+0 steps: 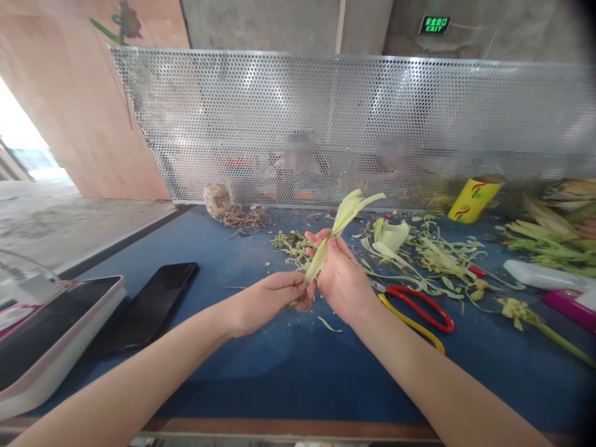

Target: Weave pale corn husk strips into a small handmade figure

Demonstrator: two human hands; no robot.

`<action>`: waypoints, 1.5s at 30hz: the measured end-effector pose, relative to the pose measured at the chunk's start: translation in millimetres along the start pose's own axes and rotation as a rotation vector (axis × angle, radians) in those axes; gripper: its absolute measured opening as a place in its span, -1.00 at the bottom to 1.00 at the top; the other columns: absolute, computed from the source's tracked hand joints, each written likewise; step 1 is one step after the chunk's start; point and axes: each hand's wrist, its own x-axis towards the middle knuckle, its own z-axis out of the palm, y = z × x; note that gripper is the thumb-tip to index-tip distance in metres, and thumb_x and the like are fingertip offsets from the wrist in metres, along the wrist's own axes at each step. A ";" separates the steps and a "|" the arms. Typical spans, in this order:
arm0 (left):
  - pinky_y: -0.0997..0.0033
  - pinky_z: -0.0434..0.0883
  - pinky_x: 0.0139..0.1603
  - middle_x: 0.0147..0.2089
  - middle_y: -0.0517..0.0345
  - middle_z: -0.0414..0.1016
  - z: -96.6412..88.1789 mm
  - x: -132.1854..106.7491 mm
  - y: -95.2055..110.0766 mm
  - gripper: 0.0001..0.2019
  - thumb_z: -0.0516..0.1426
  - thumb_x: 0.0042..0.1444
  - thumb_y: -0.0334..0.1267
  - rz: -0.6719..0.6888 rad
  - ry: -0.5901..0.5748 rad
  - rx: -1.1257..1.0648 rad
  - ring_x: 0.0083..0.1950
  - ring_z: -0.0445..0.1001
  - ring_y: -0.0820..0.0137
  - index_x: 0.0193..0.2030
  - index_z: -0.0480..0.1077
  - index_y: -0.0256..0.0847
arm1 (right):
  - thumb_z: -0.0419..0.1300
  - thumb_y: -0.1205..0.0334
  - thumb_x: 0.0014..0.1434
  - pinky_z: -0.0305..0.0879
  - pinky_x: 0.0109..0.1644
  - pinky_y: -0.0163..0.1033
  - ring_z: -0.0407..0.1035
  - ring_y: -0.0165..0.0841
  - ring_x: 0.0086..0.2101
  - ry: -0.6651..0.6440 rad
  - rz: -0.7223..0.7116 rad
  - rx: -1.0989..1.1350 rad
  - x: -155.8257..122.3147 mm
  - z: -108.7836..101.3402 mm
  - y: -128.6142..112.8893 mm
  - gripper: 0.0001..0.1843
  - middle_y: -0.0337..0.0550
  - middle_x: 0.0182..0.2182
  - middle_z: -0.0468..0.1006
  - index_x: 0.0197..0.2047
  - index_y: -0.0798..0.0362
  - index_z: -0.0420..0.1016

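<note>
A long pale green corn husk strip rises up and to the right above a blue table. My left hand pinches its lower end with closed fingers. My right hand holds the strip higher up, fingers curled round it. Both hands meet just above the table's middle. Red and yellow scissors lie on the table right beside my right wrist.
Husk scraps litter the table's far right, with corn stalks and a yellow cup beyond. A black phone and a scale sit at left. Twine lies by a perforated metal screen, with people behind.
</note>
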 end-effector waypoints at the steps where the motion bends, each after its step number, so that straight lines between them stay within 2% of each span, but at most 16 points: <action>1: 0.45 0.13 -0.34 -0.51 0.25 0.11 0.1 -0.2 0.8 -0.84 -0.11 0.10 -0.39 -0.011 0.017 -0.027 -0.43 0.11 0.50 -0.45 0.21 -0.27 | 0.09 0.15 0.00 0.21 -0.38 -0.33 0.28 -0.40 -0.28 0.008 0.004 0.016 0.0 0.5 -0.4 -0.92 -0.26 -0.20 0.39 -0.41 -0.05 0.31; 4: 0.47 0.12 -0.38 -0.50 0.25 0.07 0.1 -0.9 5.2 -0.85 -0.10 0.07 -0.39 -0.034 0.081 -0.062 -0.45 0.06 0.50 -0.49 0.18 -0.26 | 0.10 0.13 0.00 0.19 -0.33 -0.29 0.27 -0.39 -0.28 -0.003 0.047 0.049 -1.0 1.1 -1.1 -0.91 -0.29 -0.17 0.39 -0.39 -0.08 0.32; 6: 0.48 0.12 -0.38 -0.51 0.25 0.06 -0.9 -1.9 9.1 -0.79 -0.12 0.10 -0.33 -0.023 0.115 0.025 -0.46 0.06 0.50 -0.52 0.17 -0.25 | 0.10 0.11 0.00 0.18 -0.33 -0.29 0.27 -0.38 -0.27 -0.009 0.067 0.065 -1.7 0.5 -0.5 -0.90 -0.29 -0.15 0.39 -0.37 -0.09 0.32; 9: 0.47 0.14 -0.35 -0.51 0.24 0.11 -5.9 -4.5 15.9 -0.72 -0.14 0.15 -0.21 0.016 0.125 0.300 -0.44 0.11 0.49 -0.51 0.18 -0.24 | 0.11 0.10 0.01 0.16 -0.36 -0.31 0.26 -0.38 -0.25 -0.017 0.071 0.077 -1.1 -1.0 1.6 -0.88 -0.29 -0.13 0.38 -0.34 -0.11 0.34; 14: 0.45 0.16 -0.31 -0.46 0.25 0.17 -24.2 -12.6 30.1 -0.73 -0.21 0.18 -0.21 0.041 0.178 0.751 -0.40 0.17 0.47 -0.43 0.18 -0.21 | 0.07 0.03 0.05 0.15 -0.38 -0.31 0.27 -0.37 -0.24 -0.073 0.067 -0.039 1.7 -4.5 5.0 -0.76 -0.26 -0.07 0.37 -0.18 -0.17 0.36; 16: 0.39 0.15 -0.27 -0.45 0.24 0.22 -30.0 -15.3 35.8 -0.75 -0.23 0.19 -0.28 0.052 0.219 0.984 -0.38 0.19 0.45 -0.40 0.18 -0.20 | -0.03 -0.02 0.11 0.18 -0.31 -0.25 0.26 -0.33 -0.19 -0.146 0.002 -0.229 0.3 -6.9 6.7 -0.68 -0.22 -0.05 0.36 -0.08 -0.17 0.33; 18: 0.32 0.11 -0.25 -0.44 0.21 0.24 -31.2 -15.9 41.1 -0.79 -0.21 0.14 -0.42 0.103 0.245 1.258 -0.34 0.20 0.40 -0.40 0.18 -0.22 | -0.09 -0.01 0.15 0.18 -0.19 -0.17 0.23 -0.29 -0.13 -0.275 -0.096 -0.548 -4.1 -8.2 9.8 -0.62 -0.19 -0.05 0.36 -0.01 -0.15 0.29; 21: 0.27 0.06 -0.27 -0.43 0.17 0.29 -24.6 -11.2 46.8 -0.83 -0.07 -0.09 -0.58 0.208 0.202 1.560 -0.30 0.19 0.35 -0.44 0.18 -0.24 | 0.04 0.15 0.12 0.08 -0.02 -0.09 0.15 -0.23 -0.04 -0.550 -0.307 -1.158 -16.0 -3.8 17.3 -0.64 -0.11 -0.05 0.35 0.01 -0.06 0.30; 24: 0.25 0.03 -0.27 -0.47 0.15 0.31 -16.9 -3.1 46.2 -0.80 0.00 -0.23 -0.61 0.267 0.207 1.665 -0.31 0.19 0.34 -0.48 0.17 -0.24 | 0.04 0.27 0.13 0.09 -0.07 -0.10 0.23 -0.26 -0.16 -0.721 -0.518 -1.627 -28.6 9.2 26.0 -0.81 -0.14 -0.24 0.45 -0.23 -0.03 0.45; 27: 0.25 0.03 -0.29 -0.50 0.14 0.32 -16.1 1.5 37.7 -0.79 -0.02 -0.21 -0.64 0.324 0.233 1.698 -0.34 0.19 0.35 -0.49 0.15 -0.25 | 0.07 0.32 0.11 0.16 -0.15 -0.16 0.27 -0.26 -0.19 -0.828 -0.650 -1.853 -34.7 22.4 33.7 -0.82 -0.10 -0.31 0.48 -0.20 0.07 0.43; 30: 0.24 0.03 -0.28 -0.49 0.14 0.32 -20.5 -0.1 25.9 -0.81 -0.02 -0.17 -0.62 0.380 0.277 1.693 -0.34 0.19 0.35 -0.49 0.16 -0.25 | 0.07 0.45 0.06 0.20 -0.25 -0.16 0.32 -0.24 -0.26 -0.879 -0.705 -2.000 -32.7 27.7 42.3 -0.80 -0.04 -0.34 0.51 -0.24 0.15 0.44; 35: 0.23 0.03 -0.24 -0.43 0.11 0.33 -27.0 -6.0 12.1 -0.79 -0.02 -0.20 -0.63 0.390 0.312 1.708 -0.30 0.19 0.33 -0.46 0.19 -0.25 | 0.00 0.55 0.00 0.22 -0.33 -0.12 0.34 -0.24 -0.38 -0.967 -0.842 -2.023 -26.7 26.0 55.4 -0.77 -0.03 -0.51 0.51 -0.43 0.19 0.47; 38: 0.23 0.03 -0.22 -0.41 0.10 0.35 -30.2 -8.3 10.2 -0.79 -0.01 -0.20 -0.61 0.385 0.313 1.698 -0.27 0.20 0.32 -0.43 0.21 -0.25 | -0.02 0.55 0.00 0.22 -0.41 -0.13 0.33 -0.25 -0.46 -0.929 -0.999 -1.980 -29.4 26.2 49.0 -0.75 -0.05 -0.56 0.48 -0.45 0.19 0.46; 40: 0.22 0.02 -0.22 -0.41 0.10 0.36 -33.1 -10.4 11.4 -0.83 -0.01 -0.13 -0.58 0.355 0.328 1.677 -0.26 0.21 0.31 -0.43 0.22 -0.25 | -0.03 0.52 0.02 0.21 -0.44 -0.16 0.33 -0.26 -0.45 -0.860 -1.002 -1.919 -33.6 27.1 36.0 -0.76 -0.06 -0.55 0.47 -0.44 0.16 0.45; 43: 0.25 0.02 -0.23 -0.38 0.11 0.39 -37.7 -13.6 14.7 -0.90 0.00 -0.02 -0.49 0.322 0.345 1.640 -0.23 0.23 0.30 -0.40 0.25 -0.24 | 0.00 0.38 0.07 0.23 -0.38 -0.21 0.32 -0.33 -0.43 -0.737 -0.750 -1.624 -38.6 28.8 11.7 -0.82 -0.13 -0.53 0.45 -0.45 0.09 0.41; 45: 0.27 0.02 -0.24 -0.36 0.11 0.40 -38.9 -14.5 16.7 -0.94 0.01 0.02 -0.45 0.313 0.339 1.636 -0.23 0.24 0.30 -0.39 0.25 -0.24 | 0.00 0.32 0.10 0.24 -0.42 -0.29 0.31 -0.41 -0.48 -0.516 -0.462 -1.306 -37.5 29.3 -0.8 -0.85 -0.18 -0.52 0.44 -0.39 0.06 0.39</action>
